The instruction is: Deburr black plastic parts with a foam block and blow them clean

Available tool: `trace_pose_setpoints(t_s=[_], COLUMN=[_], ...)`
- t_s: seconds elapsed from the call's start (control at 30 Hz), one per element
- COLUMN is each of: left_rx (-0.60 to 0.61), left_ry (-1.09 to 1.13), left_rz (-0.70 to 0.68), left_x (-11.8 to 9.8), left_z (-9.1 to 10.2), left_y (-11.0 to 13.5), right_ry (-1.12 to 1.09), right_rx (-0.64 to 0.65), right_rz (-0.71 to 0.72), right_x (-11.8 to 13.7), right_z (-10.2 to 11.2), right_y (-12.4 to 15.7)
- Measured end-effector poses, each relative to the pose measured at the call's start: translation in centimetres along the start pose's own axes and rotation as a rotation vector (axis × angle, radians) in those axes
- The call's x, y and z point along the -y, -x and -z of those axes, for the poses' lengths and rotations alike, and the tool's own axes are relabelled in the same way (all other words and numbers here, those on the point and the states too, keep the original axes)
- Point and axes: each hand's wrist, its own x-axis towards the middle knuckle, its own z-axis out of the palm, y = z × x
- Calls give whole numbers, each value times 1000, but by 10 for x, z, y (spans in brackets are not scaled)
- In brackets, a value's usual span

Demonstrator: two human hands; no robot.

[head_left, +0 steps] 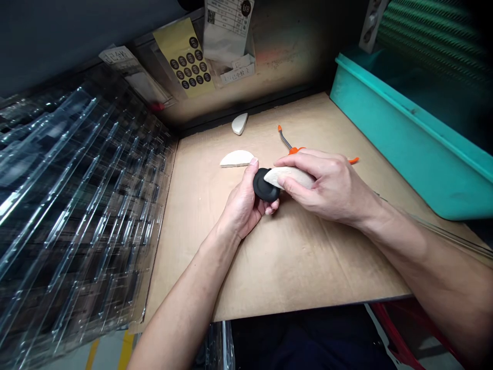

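Note:
My left hand (242,205) is closed around the edge of a round black disc-shaped part (266,185), thumb on the near left rim. In my right hand (327,182) is a pale, half-moon felt-like pad (292,177), pinched between thumb and fingers. The pad's pointed end touches the face of the black disc. Beyond my left thumb lies a second half-moon pad (235,158), and a smaller pale piece (240,124) sits farther back. An orange-tipped tool with a grey bent shaft (285,140) lies behind my right hand, which partly covers it.
Cardboard (192,246) covers the work surface. Stacked clear plastic trays (84,205) rise along the left. A teal bin (404,133) stands at the right. Labels and a yellow sticker sheet (185,56) hang on the back panel.

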Motion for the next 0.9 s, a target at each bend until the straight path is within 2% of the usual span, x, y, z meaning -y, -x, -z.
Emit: trace_pose_setpoints(t_s=[0.13, 0.27, 0.43, 0.53, 0.6, 0.67, 0.8, 0.9], left_rx=[-8, -106, -290, -312, -308, -304, -306, -329], left_ry=[19, 48, 149, 262, 308, 328, 343, 346], left_rz=[1, -31, -161, -179, -186, -194, -219, -260], left_x=[2, -2, -23, -31, -31, -30, -31, -36], left_z=[-2, 0, 22, 35, 38, 38, 41, 48], left_y=[1, 1, -4, -6, -6, -6, -6, -7], right_ry=[-119, -200, -56, -48, -31, 48, 493, 742], right_rx=[7, 163, 235, 309, 281, 182, -2, -22], right_rz=[66, 19, -74, -16, 72, 115, -19, -94], right_x=[1, 2, 5, 7, 5, -3, -40, -73], right_z=[-2, 4, 0, -11, -15, -12, 5, 17], right_y=[0, -1, 5, 8, 8, 7, 13, 20])
